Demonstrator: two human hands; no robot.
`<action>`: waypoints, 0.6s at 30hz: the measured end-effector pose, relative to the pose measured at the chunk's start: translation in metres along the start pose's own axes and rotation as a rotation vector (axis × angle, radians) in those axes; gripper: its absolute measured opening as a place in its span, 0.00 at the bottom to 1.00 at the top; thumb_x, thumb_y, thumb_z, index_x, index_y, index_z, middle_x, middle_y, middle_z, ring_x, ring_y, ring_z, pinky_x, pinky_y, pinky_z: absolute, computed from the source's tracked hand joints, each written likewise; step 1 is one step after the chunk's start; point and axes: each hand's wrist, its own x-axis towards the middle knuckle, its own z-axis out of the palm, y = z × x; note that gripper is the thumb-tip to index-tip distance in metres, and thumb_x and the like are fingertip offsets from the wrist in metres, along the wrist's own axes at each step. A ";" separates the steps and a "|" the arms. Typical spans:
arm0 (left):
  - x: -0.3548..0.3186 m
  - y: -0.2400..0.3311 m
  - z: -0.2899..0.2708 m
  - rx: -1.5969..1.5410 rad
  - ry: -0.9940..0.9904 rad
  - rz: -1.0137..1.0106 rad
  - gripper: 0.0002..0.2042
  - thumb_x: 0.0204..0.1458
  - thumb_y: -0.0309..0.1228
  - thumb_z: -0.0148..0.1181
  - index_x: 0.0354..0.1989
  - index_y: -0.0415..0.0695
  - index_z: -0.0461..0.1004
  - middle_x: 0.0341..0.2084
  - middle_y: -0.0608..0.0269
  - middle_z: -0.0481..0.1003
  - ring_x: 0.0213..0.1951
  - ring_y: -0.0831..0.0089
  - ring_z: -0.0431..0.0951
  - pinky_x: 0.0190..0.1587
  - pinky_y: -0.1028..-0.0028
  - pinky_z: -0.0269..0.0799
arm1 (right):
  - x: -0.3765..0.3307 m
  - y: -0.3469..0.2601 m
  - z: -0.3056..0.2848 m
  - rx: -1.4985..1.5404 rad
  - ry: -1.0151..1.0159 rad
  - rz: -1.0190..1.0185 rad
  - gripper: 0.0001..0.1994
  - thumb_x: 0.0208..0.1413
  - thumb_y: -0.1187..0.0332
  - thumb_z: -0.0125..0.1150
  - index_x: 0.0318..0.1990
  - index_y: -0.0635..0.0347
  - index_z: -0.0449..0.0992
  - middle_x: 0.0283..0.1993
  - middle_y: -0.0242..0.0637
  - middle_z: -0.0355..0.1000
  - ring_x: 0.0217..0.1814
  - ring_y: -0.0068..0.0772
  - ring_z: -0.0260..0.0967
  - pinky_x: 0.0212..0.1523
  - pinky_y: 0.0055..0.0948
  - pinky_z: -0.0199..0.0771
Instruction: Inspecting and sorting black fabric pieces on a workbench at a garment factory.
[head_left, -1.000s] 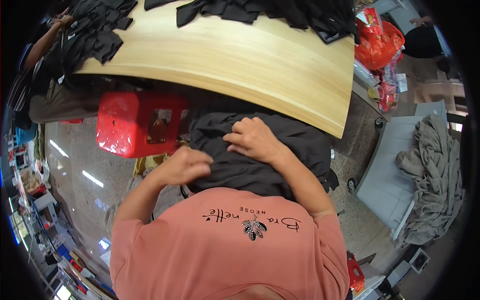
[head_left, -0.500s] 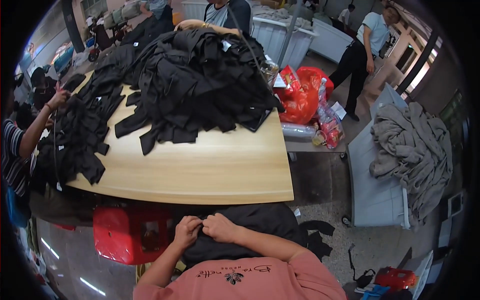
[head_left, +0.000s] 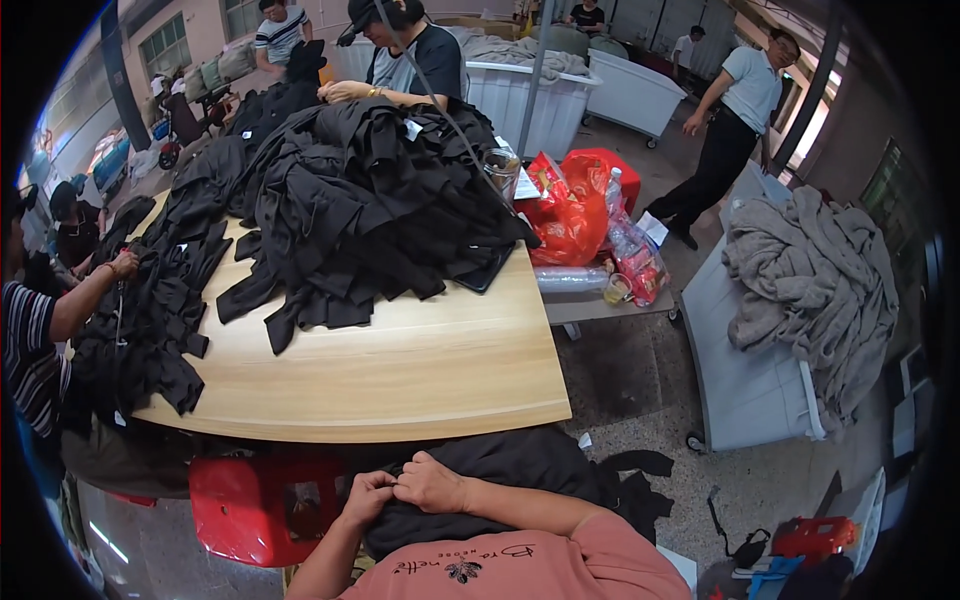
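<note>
Since the frame a second ago, the two hands have come together from lying apart, and the view has tilted up to take in the table and the room. The left hand [head_left: 370, 497] has thumb and fingertips drawn together, meeting the right hand [head_left: 432, 484], which is curled in with its fingers bent; what, if anything, is pinched between them is too small to tell. They meet over the left part of the dark cloth [head_left: 520, 465], which lies across the lap and spreads toward 3 o'clock from them, apparently resting there so that both hands are free for close work. At 9 o'clock stands a red stool [head_left: 235, 510], just beside the lap. The wooden table [head_left: 400, 385] lies at 12 o'clock, its near strip bare, with a pile of black garments [head_left: 350, 190] heaped farther back, perhaps within reach of several people. At 1 o'clock sits a red bag [head_left: 575, 230]; at 2 o'clock, grey fabric [head_left: 815, 290] droops over a white bin [head_left: 745, 380], probably because it is overfull.
</note>
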 end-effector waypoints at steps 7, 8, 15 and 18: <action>-0.002 -0.006 0.002 -0.229 0.062 -0.074 0.04 0.36 0.16 0.55 0.22 0.38 0.73 0.20 0.71 0.72 0.23 0.85 0.68 0.27 0.85 0.64 | 0.008 -0.004 -0.013 0.070 0.089 -0.129 0.03 0.38 0.68 0.50 0.24 0.53 0.65 0.20 0.27 0.57 0.25 0.26 0.57 0.28 0.26 0.53; -0.002 -0.006 0.002 -0.229 0.060 -0.076 0.04 0.36 0.16 0.55 0.22 0.38 0.73 0.20 0.71 0.72 0.23 0.85 0.68 0.27 0.85 0.64 | 0.007 -0.003 -0.011 0.070 0.088 -0.126 0.03 0.38 0.68 0.50 0.24 0.53 0.65 0.20 0.27 0.57 0.25 0.26 0.57 0.28 0.26 0.53; -0.008 0.003 0.000 -0.248 -0.067 -0.190 0.05 0.37 0.16 0.55 0.24 0.39 0.72 0.21 0.71 0.72 0.23 0.85 0.68 0.28 0.84 0.64 | 0.004 -0.006 -0.009 0.131 0.040 -0.106 0.04 0.43 0.69 0.48 0.27 0.55 0.68 0.22 0.28 0.59 0.26 0.26 0.58 0.26 0.25 0.55; -0.012 0.005 -0.001 -0.335 -0.109 -0.250 0.04 0.39 0.17 0.55 0.24 0.39 0.73 0.21 0.71 0.72 0.24 0.84 0.69 0.29 0.84 0.64 | 0.007 -0.007 -0.012 0.150 0.059 -0.122 0.05 0.42 0.69 0.49 0.28 0.56 0.68 0.22 0.28 0.59 0.25 0.26 0.58 0.25 0.25 0.55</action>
